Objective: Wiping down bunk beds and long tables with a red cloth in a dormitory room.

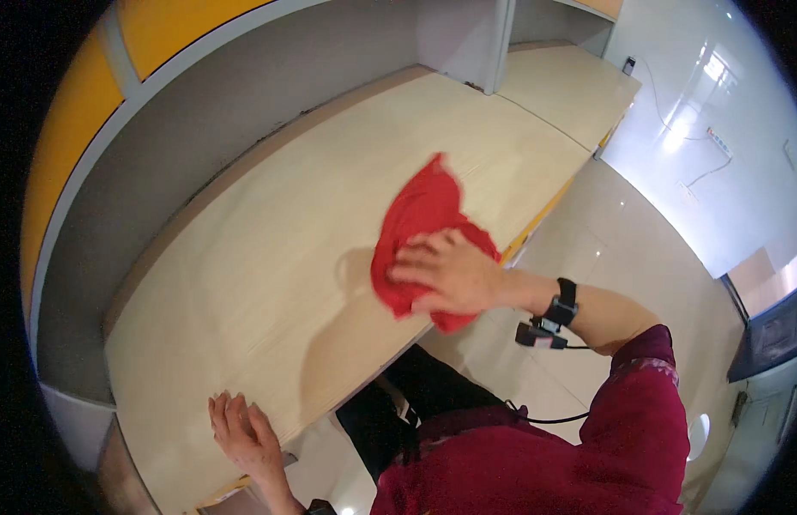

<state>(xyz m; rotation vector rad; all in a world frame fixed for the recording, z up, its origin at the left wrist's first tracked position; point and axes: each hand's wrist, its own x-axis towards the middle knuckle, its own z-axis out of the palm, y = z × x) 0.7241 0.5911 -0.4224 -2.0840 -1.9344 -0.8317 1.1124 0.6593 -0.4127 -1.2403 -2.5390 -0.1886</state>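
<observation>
A red cloth (420, 202) lies bunched on the pale wood-look desktop (244, 283), with one corner pointing to the far side and another hanging past the front edge. My right hand (454, 273) is over it, fingers curled into the fabric, slightly smeared by motion. At the near left, my left hand (244, 429) rests by the desk's front edge, its fingers apart and holding nothing. A black strap with a small device (549, 322) circles my right wrist.
Grey back panel (244, 94) and yellow cabinet doors (180, 30) rise behind the desktop. A second desk section (570, 81) adjoins at far right. Glossy floor tiles (621, 223) lie beyond the front edge. A power strip (718, 142) with cables shows at the right. A black cable (553, 421) runs beside my body.
</observation>
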